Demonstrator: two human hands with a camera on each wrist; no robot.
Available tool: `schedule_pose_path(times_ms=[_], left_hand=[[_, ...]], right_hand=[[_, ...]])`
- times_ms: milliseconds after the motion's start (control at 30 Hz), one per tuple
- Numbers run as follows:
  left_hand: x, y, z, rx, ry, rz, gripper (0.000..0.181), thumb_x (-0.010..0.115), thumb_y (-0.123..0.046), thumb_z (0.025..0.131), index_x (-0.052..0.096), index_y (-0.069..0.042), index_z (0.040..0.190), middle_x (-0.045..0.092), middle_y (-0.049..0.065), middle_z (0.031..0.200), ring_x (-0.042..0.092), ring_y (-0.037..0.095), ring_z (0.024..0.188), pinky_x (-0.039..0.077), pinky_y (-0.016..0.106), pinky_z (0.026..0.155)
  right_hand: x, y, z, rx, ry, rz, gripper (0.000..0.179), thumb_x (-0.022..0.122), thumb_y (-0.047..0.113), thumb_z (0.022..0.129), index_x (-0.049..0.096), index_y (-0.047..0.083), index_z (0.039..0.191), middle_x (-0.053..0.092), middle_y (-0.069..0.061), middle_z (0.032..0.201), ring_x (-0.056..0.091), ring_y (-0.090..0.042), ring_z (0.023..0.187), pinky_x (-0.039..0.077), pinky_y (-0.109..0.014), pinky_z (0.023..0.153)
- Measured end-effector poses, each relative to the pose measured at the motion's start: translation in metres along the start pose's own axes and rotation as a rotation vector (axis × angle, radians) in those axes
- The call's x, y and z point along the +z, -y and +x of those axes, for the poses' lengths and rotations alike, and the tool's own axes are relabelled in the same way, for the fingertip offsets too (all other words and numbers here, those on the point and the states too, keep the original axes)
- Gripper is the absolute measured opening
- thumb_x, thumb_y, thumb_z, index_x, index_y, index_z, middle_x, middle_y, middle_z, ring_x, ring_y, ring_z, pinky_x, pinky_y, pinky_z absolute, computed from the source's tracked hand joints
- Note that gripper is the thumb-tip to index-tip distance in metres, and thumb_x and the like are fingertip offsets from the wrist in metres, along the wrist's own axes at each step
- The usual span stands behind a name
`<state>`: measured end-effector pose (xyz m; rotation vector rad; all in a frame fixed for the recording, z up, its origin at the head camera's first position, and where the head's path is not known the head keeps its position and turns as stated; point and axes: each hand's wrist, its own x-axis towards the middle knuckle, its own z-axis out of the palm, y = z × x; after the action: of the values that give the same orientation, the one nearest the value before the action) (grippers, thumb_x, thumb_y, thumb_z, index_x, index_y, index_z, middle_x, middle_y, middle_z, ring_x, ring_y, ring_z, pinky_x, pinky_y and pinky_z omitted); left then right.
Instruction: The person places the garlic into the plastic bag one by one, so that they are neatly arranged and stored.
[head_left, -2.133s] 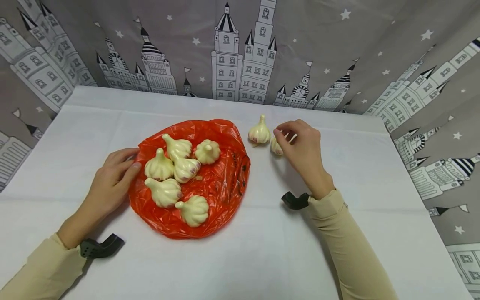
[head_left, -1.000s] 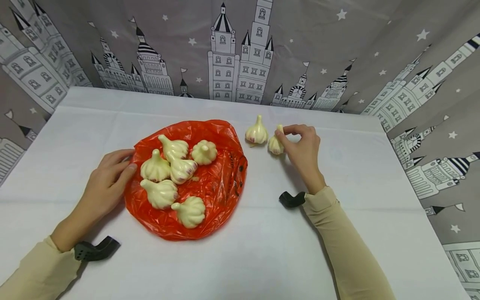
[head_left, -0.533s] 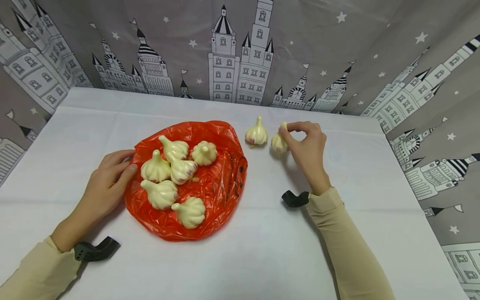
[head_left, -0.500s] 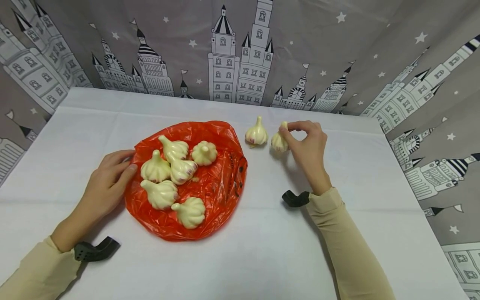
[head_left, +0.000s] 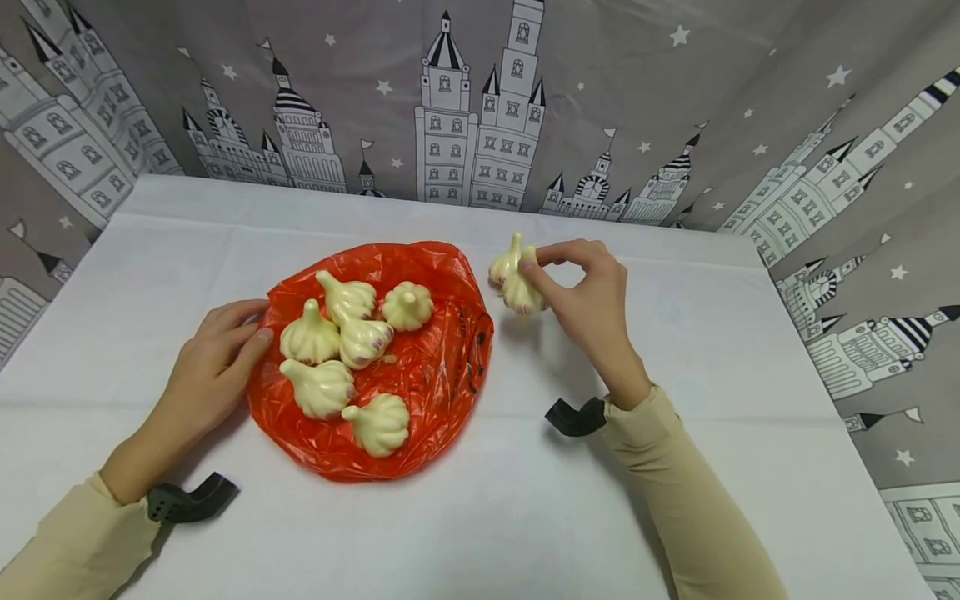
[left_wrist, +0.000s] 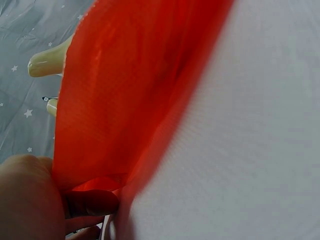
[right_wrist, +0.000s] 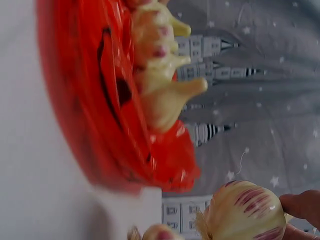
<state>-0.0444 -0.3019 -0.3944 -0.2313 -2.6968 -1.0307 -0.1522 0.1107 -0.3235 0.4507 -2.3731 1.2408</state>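
My right hand (head_left: 592, 308) pinches a garlic bulb (head_left: 522, 294) by its neck, just above the white cloth. In the head view it overlaps a second garlic bulb (head_left: 500, 267) standing behind it. The right wrist view shows purple streaks on the held bulb (right_wrist: 247, 210) and fingertips at its neck. On the left, my left hand (head_left: 213, 371) grips the rim of a red plastic bag (head_left: 442, 400), thumb toward the inside. Spread wide, the bag has several garlic bulbs (head_left: 321, 388) in its left and middle part. Some left fingers are hidden behind the bag wall.
A white cloth (head_left: 480, 542) covers the table. Behind it hangs a grey curtain (head_left: 637, 75) printed with castles and stars. Black wrist mounts (head_left: 193, 498) sit on both sleeves. The bag's right side (head_left: 468, 358) is crumpled and dark-marked.
My right hand has taken a garlic bulb by the neck and carried it left, in front of the other bulb. The left hand stays at the bag's rim.
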Motion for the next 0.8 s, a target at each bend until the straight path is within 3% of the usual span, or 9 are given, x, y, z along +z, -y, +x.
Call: schedule_pose_path(times_ms=[267,500,800], left_hand=[[0.000,-0.002,0.001,0.007,-0.006,-0.002,0.033,0.051,-0.018,0.102,0.068,0.008,0.114,0.050,0.021,0.140,0.038,0.041,0.135,0.028,0.067,0.111],[0.000,-0.001,0.001,0.027,-0.029,0.009,0.032,0.052,-0.017,0.101,0.068,0.008,0.113,0.052,0.021,0.139,0.039,0.040,0.134,0.028,0.057,0.116],[0.000,0.000,0.000,0.019,-0.019,0.007,0.033,0.052,-0.018,0.102,0.068,0.008,0.114,0.051,0.021,0.140,0.039,0.041,0.134,0.029,0.065,0.111]], right_hand=[[0.013,0.031,-0.014,-0.072,0.094,0.069,0.017,0.079,0.032,0.084,0.079,0.018,0.093,0.074,0.007,0.087,0.058,-0.012,0.087,0.043,-0.029,0.079],[0.030,0.045,-0.026,-0.101,0.187,0.171,0.014,0.079,0.029,0.084,0.079,0.018,0.094,0.072,0.009,0.088,0.060,-0.013,0.087,0.046,-0.030,0.079],[0.053,0.061,-0.039,-0.180,0.304,0.251,0.018,0.080,0.025,0.083,0.078,0.012,0.095,0.073,0.004,0.091,0.061,-0.009,0.092,0.051,-0.036,0.083]])
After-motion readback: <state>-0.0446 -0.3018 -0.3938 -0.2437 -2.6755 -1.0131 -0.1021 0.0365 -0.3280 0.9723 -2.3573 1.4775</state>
